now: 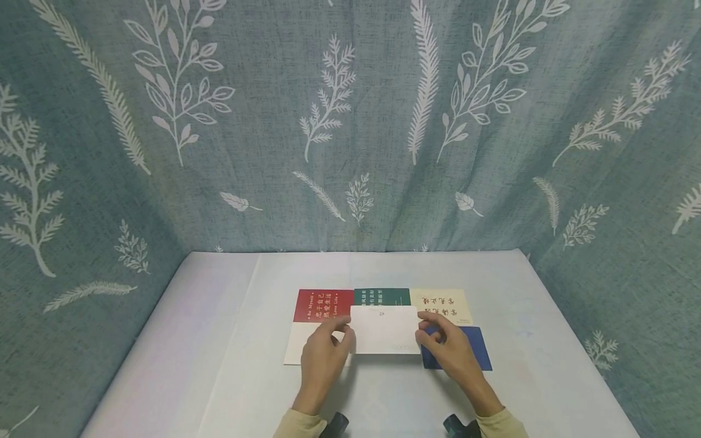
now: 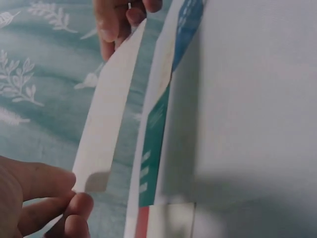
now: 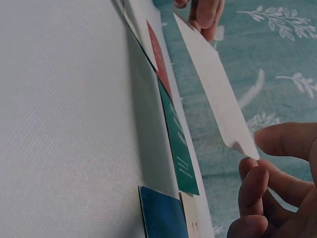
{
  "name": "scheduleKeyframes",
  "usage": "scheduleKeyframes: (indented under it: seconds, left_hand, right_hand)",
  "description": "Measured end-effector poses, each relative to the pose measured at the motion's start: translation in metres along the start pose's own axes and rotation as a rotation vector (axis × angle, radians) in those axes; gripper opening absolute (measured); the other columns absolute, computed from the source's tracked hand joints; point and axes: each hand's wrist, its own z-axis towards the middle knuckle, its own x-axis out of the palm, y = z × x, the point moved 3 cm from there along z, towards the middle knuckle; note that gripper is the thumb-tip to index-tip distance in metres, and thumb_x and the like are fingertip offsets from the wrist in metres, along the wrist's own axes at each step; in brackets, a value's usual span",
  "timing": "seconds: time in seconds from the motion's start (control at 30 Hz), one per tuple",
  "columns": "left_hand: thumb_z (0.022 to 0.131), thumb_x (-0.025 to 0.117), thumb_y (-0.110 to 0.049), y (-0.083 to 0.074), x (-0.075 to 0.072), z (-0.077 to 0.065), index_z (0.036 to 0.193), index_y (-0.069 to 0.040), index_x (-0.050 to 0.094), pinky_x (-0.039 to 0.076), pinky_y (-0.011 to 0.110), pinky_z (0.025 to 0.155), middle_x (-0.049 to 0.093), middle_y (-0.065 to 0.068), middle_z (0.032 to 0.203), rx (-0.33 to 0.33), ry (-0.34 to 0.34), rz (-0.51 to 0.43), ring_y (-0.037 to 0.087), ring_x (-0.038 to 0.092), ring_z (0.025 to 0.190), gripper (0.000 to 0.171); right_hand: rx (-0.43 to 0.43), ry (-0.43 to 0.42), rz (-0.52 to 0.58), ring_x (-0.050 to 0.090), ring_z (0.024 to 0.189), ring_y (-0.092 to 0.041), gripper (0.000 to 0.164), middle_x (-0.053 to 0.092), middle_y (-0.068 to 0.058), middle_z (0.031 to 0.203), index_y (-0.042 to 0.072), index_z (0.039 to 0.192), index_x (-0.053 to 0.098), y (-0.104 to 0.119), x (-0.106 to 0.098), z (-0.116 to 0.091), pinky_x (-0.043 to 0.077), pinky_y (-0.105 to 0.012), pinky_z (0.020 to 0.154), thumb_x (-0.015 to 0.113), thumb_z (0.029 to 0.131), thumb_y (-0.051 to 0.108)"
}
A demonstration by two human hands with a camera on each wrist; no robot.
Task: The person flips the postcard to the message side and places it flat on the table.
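Note:
Both hands hold a white card (image 1: pixel 385 333) by its short edges, raised above the table and tilted. My left hand (image 1: pixel 322 360) pinches the left edge between thumb and fingers. At the other end, the thumb and fingers of my right hand (image 1: pixel 451 348) pinch the right edge. Small faint print shows near the card's top middle and lower right. Behind and beneath it lie a red card (image 1: pixel 323 306), a green card (image 1: pixel 383 295) partly hidden by the white one, and a cream card (image 1: pixel 443 304). A pale card (image 1: pixel 297 345) lies by the left hand, a blue card (image 1: pixel 477 348) by the right.
The cards lie on a white-covered table (image 1: pixel 235 347). A green leaf-patterned curtain (image 1: pixel 372 201) hangs at the back and both sides. Dark wrist-camera mounts (image 1: pixel 335 424) show at the sleeves.

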Motion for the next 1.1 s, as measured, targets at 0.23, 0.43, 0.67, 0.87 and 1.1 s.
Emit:
scheduleKeyframes:
  seconds: [0.23, 0.43, 0.67, 0.87, 1.1]
  left_hand:
    - [0.088, 0.069, -0.014, 0.004, 0.008, -0.002, 0.111, -0.012, 0.077, 0.043, 0.025, 0.053, 0.069, -0.006, 0.087, 0.003, 0.05, 0.05, 0.005, 0.054, 0.062, 0.024]
    - [0.086, 0.07, -0.016, 0.007, 0.012, -0.004, 0.11, -0.012, 0.078, 0.042, 0.027, 0.053, 0.068, -0.004, 0.086, -0.015, 0.106, 0.115, 0.009, 0.055, 0.065, 0.026]
    - [0.084, 0.071, -0.015, 0.009, 0.016, -0.006, 0.109, -0.01, 0.078, 0.047, 0.03, 0.057, 0.068, -0.003, 0.086, -0.007, 0.147, 0.122, 0.013, 0.062, 0.073, 0.027]
    - [0.085, 0.071, -0.018, 0.011, 0.019, -0.006, 0.109, -0.01, 0.078, 0.052, 0.035, 0.065, 0.069, 0.0, 0.09, -0.021, 0.172, 0.138, 0.017, 0.066, 0.08, 0.027]
    - [0.086, 0.07, -0.019, 0.012, 0.021, -0.006, 0.11, -0.008, 0.077, 0.053, 0.036, 0.066, 0.069, 0.002, 0.091, -0.028, 0.172, 0.151, 0.02, 0.067, 0.082, 0.027]
  right_hand:
    - [0.039, 0.016, -0.123, 0.053, 0.07, -0.009, 0.04, 0.068, 0.001, 0.107, 0.011, 0.129, 0.067, -0.004, 0.005, -0.001, 0.042, -0.023, 0.056, 0.076, 0.091, 0.019]
    - [0.05, 0.036, -0.17, 0.051, 0.066, -0.009, 0.038, 0.069, 0.0, 0.105, 0.005, 0.126, 0.068, -0.003, 0.01, -0.003, 0.042, -0.023, 0.054, 0.074, 0.09, 0.016]
    - [0.075, 0.051, -0.2, 0.053, 0.071, -0.01, 0.038, 0.067, 0.0, 0.101, 0.004, 0.125, 0.069, -0.004, 0.012, -0.003, 0.044, -0.024, 0.058, 0.073, 0.09, 0.016]
    - [0.076, 0.068, -0.244, 0.051, 0.07, -0.011, 0.038, 0.065, 0.002, 0.097, 0.004, 0.125, 0.069, -0.007, 0.013, -0.002, 0.043, -0.026, 0.059, 0.072, 0.09, 0.018]
    - [0.066, 0.087, -0.286, 0.05, 0.07, -0.011, 0.038, 0.067, 0.002, 0.096, 0.001, 0.124, 0.07, -0.009, 0.016, 0.001, 0.043, -0.028, 0.064, 0.071, 0.089, 0.019]
